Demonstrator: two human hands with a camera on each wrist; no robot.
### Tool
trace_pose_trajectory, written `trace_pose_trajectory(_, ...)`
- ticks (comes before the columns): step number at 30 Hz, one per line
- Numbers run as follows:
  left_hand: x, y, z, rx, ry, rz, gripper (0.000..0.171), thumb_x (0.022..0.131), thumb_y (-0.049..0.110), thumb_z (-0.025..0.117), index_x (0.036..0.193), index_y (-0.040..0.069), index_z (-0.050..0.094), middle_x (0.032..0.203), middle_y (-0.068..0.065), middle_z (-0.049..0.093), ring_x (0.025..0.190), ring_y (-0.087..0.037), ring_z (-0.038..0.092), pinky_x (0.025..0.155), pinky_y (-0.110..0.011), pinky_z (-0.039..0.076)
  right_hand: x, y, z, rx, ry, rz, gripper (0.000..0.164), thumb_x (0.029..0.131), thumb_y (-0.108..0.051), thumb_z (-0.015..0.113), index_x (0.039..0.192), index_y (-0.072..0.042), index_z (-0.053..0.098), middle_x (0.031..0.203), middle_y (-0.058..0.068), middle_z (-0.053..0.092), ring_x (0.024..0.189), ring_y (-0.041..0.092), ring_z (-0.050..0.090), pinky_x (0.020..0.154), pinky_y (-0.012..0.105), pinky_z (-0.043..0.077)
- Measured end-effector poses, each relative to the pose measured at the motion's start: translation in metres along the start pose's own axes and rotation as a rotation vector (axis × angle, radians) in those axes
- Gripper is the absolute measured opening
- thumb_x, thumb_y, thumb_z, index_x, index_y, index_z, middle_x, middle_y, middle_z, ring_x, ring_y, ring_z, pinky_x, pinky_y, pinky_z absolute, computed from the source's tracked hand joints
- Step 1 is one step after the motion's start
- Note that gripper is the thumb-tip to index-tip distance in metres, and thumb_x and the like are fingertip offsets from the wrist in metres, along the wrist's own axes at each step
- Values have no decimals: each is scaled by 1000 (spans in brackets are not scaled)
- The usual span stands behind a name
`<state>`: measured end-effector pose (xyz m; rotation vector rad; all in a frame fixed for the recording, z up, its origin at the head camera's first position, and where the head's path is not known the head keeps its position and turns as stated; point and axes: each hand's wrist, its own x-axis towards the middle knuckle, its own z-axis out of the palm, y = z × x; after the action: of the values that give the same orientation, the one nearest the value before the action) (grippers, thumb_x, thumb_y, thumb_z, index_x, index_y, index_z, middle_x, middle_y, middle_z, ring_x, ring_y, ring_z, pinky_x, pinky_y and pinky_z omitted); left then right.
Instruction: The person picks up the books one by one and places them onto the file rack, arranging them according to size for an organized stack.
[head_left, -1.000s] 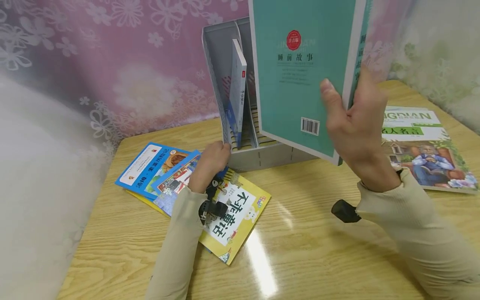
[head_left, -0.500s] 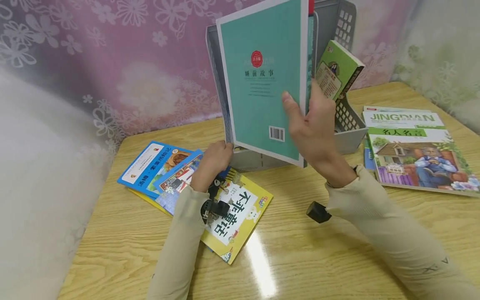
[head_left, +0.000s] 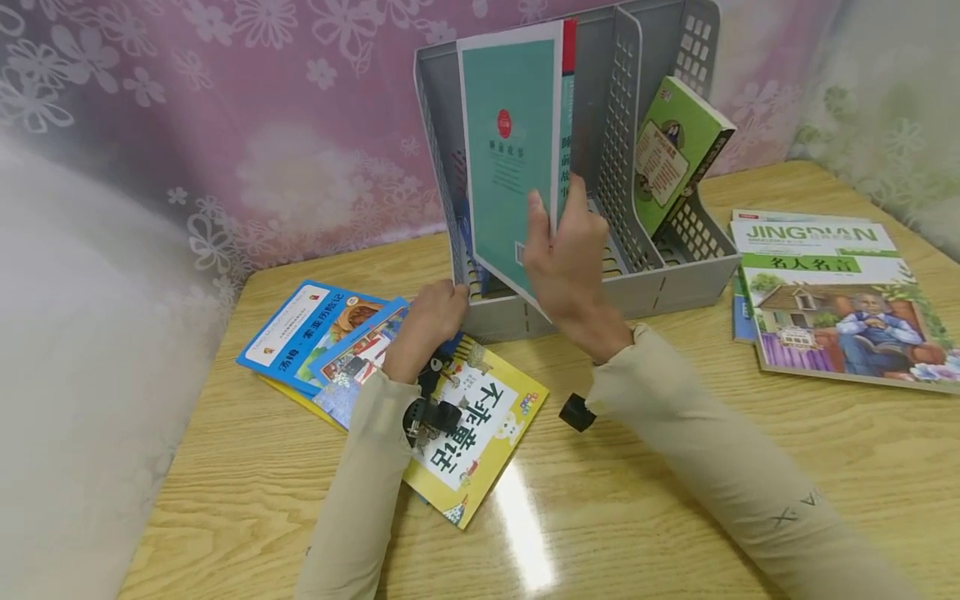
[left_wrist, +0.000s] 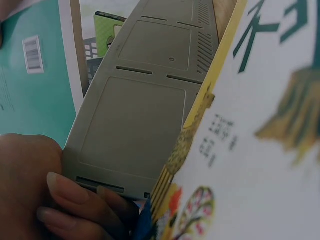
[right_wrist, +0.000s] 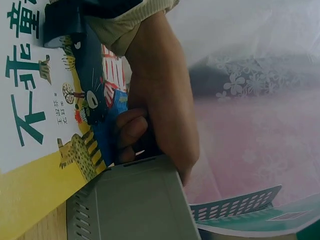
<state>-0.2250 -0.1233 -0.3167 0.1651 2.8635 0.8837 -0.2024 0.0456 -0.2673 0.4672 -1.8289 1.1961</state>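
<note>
My right hand (head_left: 566, 258) holds a teal book (head_left: 510, 100) by its spine, thumb on the back cover; the other fingers are mostly hidden. The book stands upright at the left part of a grey magazine rack (head_left: 637, 292), its lower corner near the front wall. I cannot tell whether it touches the rack's floor. At the rack's front left corner, my left hand (head_left: 429, 329) grips the edge, fingertips (left_wrist: 70, 190) curled under the rack in the left wrist view. A thin blue and white book (head_left: 467, 242) is mostly hidden behind the teal one.
A green book (head_left: 675, 158) leans in the rack's right compartment. Left on the wooden table (head_left: 637, 500) lie a yellow book (head_left: 495, 433) and blue books (head_left: 292, 333), overlapping. A magazine-like book (head_left: 840, 308) lies on top of others at the right.
My right hand has carried the teal book left and down to the rack's left part, uncovering the middle divider and green book. My left hand has stayed at the rack's corner.
</note>
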Motion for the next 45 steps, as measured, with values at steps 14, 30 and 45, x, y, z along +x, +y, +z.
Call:
trace_pose_trajectory(14, 2, -1, 0, 7, 11, -17, 42, 105, 29, 27, 79, 7, 53, 78, -11, 50, 65, -26, 45, 61, -36, 39, -2, 17, 39, -139, 91, 62, 36, 101, -17, 46, 117, 14, 54, 64, 18, 62, 45, 25, 53, 42, 38, 41)
trace_pose_trajectory(30, 3, -2, -1, 29, 20, 8, 42, 104, 28, 27, 80, 6, 54, 81, -13, 54, 70, -28, 50, 67, -38, 42, 7, 28, 65, -189, 134, 142, 38, 101, -19, 48, 129, 5, 54, 116, 19, 51, 93, 32, 53, 78, 45, 39)
trace_pose_trajectory(45, 3, -2, 0, 11, 2, 7, 45, 105, 28, 26, 77, 6, 53, 77, -12, 52, 64, -26, 48, 65, -37, 41, 7, 46, 87, -264, 146, 74, 44, 101, -20, 49, 143, -6, 46, 120, 18, 42, 100, 31, 47, 87, 45, 36)
